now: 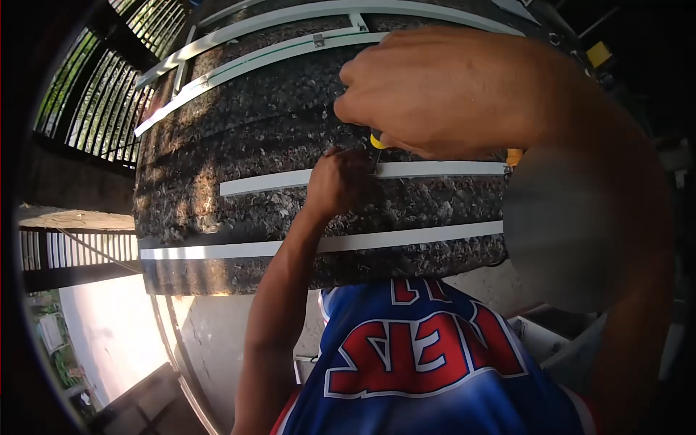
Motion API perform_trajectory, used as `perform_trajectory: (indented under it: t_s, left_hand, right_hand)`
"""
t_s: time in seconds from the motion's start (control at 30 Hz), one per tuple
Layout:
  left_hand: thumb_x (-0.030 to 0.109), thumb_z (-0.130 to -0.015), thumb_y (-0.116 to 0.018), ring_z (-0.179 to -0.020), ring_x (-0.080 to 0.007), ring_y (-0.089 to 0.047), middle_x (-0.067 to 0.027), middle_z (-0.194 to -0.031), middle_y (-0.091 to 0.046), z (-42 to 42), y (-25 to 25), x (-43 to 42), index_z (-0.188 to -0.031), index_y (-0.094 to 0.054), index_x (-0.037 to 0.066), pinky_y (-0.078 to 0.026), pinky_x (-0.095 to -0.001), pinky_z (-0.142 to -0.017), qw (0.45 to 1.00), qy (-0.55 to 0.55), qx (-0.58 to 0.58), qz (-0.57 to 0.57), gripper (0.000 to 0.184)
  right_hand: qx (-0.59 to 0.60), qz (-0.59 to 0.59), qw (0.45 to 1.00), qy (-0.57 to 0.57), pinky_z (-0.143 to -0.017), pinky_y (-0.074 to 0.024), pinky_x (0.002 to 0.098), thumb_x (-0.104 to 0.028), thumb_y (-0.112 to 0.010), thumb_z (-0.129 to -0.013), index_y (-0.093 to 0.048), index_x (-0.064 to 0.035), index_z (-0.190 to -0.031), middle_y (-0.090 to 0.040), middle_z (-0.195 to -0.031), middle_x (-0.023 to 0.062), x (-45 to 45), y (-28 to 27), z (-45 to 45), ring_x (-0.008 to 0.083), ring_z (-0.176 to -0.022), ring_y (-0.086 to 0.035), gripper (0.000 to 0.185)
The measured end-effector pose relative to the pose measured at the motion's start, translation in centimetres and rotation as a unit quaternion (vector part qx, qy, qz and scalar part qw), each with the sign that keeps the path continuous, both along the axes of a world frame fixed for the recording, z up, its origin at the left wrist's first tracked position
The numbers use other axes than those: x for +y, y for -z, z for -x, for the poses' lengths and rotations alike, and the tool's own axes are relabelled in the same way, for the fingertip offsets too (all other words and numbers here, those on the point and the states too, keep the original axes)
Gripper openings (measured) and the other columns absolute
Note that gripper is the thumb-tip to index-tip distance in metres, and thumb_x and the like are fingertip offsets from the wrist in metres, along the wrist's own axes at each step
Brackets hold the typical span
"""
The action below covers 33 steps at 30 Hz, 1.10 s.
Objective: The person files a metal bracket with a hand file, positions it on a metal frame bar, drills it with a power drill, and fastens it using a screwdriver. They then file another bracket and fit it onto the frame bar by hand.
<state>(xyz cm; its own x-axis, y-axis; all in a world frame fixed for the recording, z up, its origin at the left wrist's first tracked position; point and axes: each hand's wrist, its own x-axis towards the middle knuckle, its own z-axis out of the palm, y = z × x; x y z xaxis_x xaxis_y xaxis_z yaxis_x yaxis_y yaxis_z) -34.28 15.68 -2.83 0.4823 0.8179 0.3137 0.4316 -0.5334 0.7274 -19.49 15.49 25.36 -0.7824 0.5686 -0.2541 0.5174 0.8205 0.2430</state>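
My right hand (428, 90) is closed round the black and yellow handle of a screwdriver (377, 140), mostly hidden in the fist. Its thin shaft points down to a white metal strip (442, 169) on the worktable. Fingers of my left hand (336, 181) are wrapped over that same strip, just left of the screwdriver's tip. A screw under the tip cannot be made out. Nearer my body, a second long white strip (413, 238) lies under my left forearm.
Dark scraps and shavings litter the worktable (268, 109). Across its far side lies a white frame (264, 51) of joined strips. Some yellow object (599, 54) is at the far right. A slatted wall (94, 69) stands on the left.
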Motion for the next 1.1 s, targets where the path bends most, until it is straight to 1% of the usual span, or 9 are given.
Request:
perform_trajectory:
  t_s: [0.07,0.2,0.5,0.6,0.7,0.77,0.83,0.93,1.1]
  left_hand:
    - [0.018,-0.069,-0.075,-0.086,-0.0278,-0.066,-0.0051,-0.092,-0.071,0.1,-0.1,0.0,-0.077,-0.076,0.014,-0.047,-0.0419,-0.091,1.0,0.014,0.002,-0.006,0.009]
    - [0.016,-0.071,-0.077,-0.087,-0.0271,-0.066,-0.0055,-0.09,-0.071,-0.2,-0.8,0.0,-0.074,-0.075,0.014,-0.046,-0.0426,-0.092,0.999,-0.005,-0.004,0.044,0.005]
    - [0.016,-0.069,-0.08,-0.094,-0.0327,-0.063,-0.0109,-0.093,-0.072,-0.3,-1.0,0.0,-0.078,-0.073,0.005,-0.048,-0.0399,-0.088,0.999,-0.021,0.008,0.026,0.015]
    - [0.016,-0.068,-0.081,-0.1,-0.032,-0.062,-0.0123,-0.097,-0.072,-0.6,-1.7,-0.6,-0.08,-0.074,0.005,-0.048,-0.0389,-0.09,0.986,-0.076,0.024,0.145,0.019]
    - [0.016,-0.067,-0.081,-0.104,-0.0321,-0.062,-0.013,-0.099,-0.072,-0.5,-1.5,-0.4,-0.082,-0.074,0.005,-0.049,-0.0392,-0.091,0.995,-0.056,0.015,0.075,0.02]
    - [0.015,-0.067,-0.081,-0.106,-0.0322,-0.062,-0.013,-0.099,-0.072,-0.7,-0.8,-0.3,-0.081,-0.074,0.005,-0.049,-0.0397,-0.092,0.971,-0.069,-0.032,0.229,0.019]
    - [0.014,-0.068,-0.081,-0.107,-0.0322,-0.062,-0.0129,-0.098,-0.072,-0.8,-0.4,-0.1,-0.081,-0.074,0.005,-0.049,-0.0402,-0.092,0.964,-0.068,-0.054,0.25,0.018]
    - [0.014,-0.068,-0.08,-0.107,-0.0317,-0.062,-0.013,-0.098,-0.072,-0.5,-1.1,-0.4,-0.082,-0.074,0.006,-0.049,-0.041,-0.092,0.99,-0.055,-0.035,0.128,0.017]
    - [0.016,-0.07,-0.078,-0.107,-0.032,-0.062,-0.0141,-0.099,-0.072,-0.5,-2.0,-0.7,-0.083,-0.074,0.007,-0.05,-0.0429,-0.09,0.994,-0.052,0.009,0.095,0.017]
  right_hand:
    - [0.08,0.013,0.996,0.029,-0.069,-0.0567,0.0427,-0.016,-0.067,-0.088,-0.072,0.003,-0.08,-0.068,-0.07,0.0179,-0.5,0.3,0.6,0.0312,-0.072,-0.07,0.021]
    - [-0.043,0.09,0.982,0.158,-0.064,-0.0579,0.042,-0.011,-0.069,-0.08,-0.074,0.0031,-0.078,-0.07,-0.072,0.0182,0.5,-1.9,2.1,0.0304,-0.069,-0.071,0.015]
    - [-0.065,0.096,0.988,0.1,-0.062,-0.0573,0.0416,-0.012,-0.069,-0.08,-0.074,0.0022,-0.079,-0.07,-0.073,0.0174,1.1,-1.8,1.9,0.0295,-0.068,-0.07,0.016]
    - [-0.077,0.102,0.987,0.1,-0.061,-0.0572,0.0415,-0.013,-0.068,-0.08,-0.075,0.0019,-0.08,-0.07,-0.073,0.0171,1.0,-1.9,2.1,0.0293,-0.068,-0.07,0.016]
    - [-0.08,0.107,0.987,0.091,-0.061,-0.057,0.0413,-0.013,-0.068,-0.08,-0.075,0.0016,-0.08,-0.071,-0.074,0.0169,1.1,-2.1,2.2,0.029,-0.067,-0.07,0.016]
    - [-0.083,0.112,0.986,0.087,-0.061,-0.0569,0.0412,-0.013,-0.068,-0.08,-0.075,0.0014,-0.081,-0.071,-0.074,0.0167,1.3,-2.0,2.3,0.0288,-0.067,-0.069,0.016]
    - [-0.092,0.116,0.985,0.083,-0.06,-0.0567,0.0411,-0.013,-0.068,-0.08,-0.075,0.0012,-0.081,-0.071,-0.074,0.0165,1.4,-1.9,2.5,0.0286,-0.067,-0.069,0.016]
    - [-0.104,0.114,0.985,0.078,-0.06,-0.0566,0.041,-0.014,-0.068,-0.08,-0.076,0.0009,-0.081,-0.071,-0.074,0.0162,1.5,-1.5,2.7,0.0283,-0.066,-0.069,0.017]
    - [-0.114,0.108,0.985,0.072,-0.059,-0.0563,0.0408,-0.014,-0.068,-0.08,-0.076,0.0004,-0.082,-0.071,-0.074,0.0158,1.4,-1.3,3.0,0.0279,-0.065,-0.069,0.017]
